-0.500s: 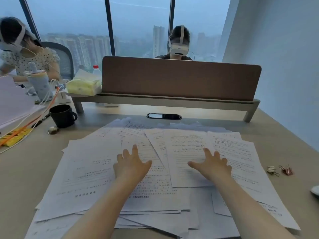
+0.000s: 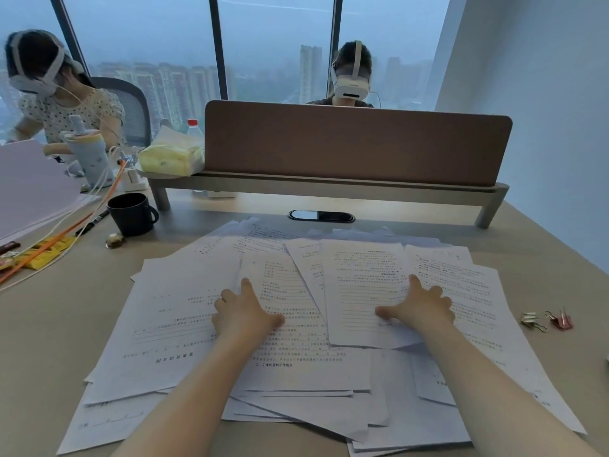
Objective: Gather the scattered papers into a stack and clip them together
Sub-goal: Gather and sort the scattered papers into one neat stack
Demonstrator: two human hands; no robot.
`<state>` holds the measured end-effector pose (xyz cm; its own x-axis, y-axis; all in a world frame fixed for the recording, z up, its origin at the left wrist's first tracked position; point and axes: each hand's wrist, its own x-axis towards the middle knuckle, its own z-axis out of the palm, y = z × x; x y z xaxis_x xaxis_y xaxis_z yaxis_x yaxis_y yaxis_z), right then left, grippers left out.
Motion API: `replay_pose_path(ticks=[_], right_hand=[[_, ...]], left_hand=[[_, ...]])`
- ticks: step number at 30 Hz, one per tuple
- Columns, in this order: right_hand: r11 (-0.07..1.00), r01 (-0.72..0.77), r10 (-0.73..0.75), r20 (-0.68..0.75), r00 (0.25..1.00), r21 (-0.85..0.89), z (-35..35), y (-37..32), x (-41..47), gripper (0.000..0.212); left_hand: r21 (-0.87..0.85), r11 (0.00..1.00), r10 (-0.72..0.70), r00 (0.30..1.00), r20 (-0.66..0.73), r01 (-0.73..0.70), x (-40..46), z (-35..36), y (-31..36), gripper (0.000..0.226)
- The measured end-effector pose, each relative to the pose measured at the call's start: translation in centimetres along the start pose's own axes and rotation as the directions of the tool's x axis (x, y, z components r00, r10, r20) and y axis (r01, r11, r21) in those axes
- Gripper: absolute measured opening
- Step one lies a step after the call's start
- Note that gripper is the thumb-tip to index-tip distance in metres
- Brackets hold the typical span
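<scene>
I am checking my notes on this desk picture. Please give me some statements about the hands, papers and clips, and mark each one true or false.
1. Both hands lie flat on the papers. True: left hand, right hand.
2. The papers are already in a neat stack. False: they lie spread and overlapping.
3. The binder clips lie on the desk, right of the papers. True.
4. The black mug stands on the papers. False: it stands on the desk, left of them.
5. The right hand holds a clip. False: it holds nothing.

Papers (image 2: 184, 311) matt white; binder clips (image 2: 547, 321) shiny metal; mug (image 2: 131, 214) matt black; desk (image 2: 66, 324) smooth matt.
</scene>
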<state>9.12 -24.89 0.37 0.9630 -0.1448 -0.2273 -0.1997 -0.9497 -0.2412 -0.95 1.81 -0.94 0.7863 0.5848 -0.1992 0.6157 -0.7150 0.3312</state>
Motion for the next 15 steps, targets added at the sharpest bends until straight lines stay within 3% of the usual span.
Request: replay_pose_path(ticks=[8,11,15], right_hand=[[0.969,0.086,-0.074,-0.062,0.995,0.233,0.3,-0.4,-0.2,0.083],[0.942,0.080,-0.050,-0.098,0.994,0.327,0.6,-0.4,-0.4,0.082],[0.868,0.117,-0.088,-0.083,0.993,0.482,0.5,-1.2,-0.6,0.048]], left_hand=[[-0.275,0.961,0.023,1.000,-0.011,-0.025,0.2,-0.3,-0.5,0.101],[-0.388,0.922,0.008,1.000,-0.027,-0.018,0.1,-0.4,-1.0,0.094],[-0.516,0.855,-0.054,0.999,-0.007,0.043,0.0,-0.7,-1.2,0.069]])
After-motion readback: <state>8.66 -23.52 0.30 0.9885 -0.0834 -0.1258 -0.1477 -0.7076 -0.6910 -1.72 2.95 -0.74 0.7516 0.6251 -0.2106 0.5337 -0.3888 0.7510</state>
